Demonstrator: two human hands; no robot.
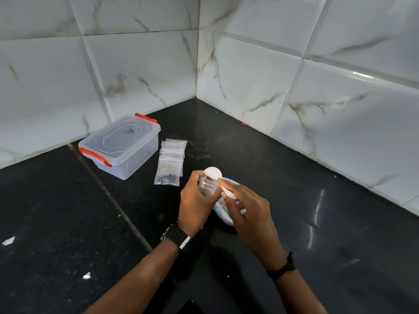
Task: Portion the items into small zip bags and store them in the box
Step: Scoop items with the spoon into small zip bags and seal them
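Note:
My left hand (196,201) grips a small clear jar (208,184) with a round white lid (213,172), held above the black counter. My right hand (246,213) pinches a white spoon-like piece (228,193) right beside the jar. Under both hands sits a white bowl (223,215), mostly hidden. A pile of small clear zip bags (170,163) lies to the left of my hands; the nearest bag holds dark and tan bits. Further left stands a clear plastic box (121,147) with red clips, its lid on.
The black counter (294,200) ends in a corner of white marble-look wall tiles (249,75) behind and on the right. Small white scraps (9,240) lie on the counter at the lower left. A seam (113,200) runs across the counter past the box.

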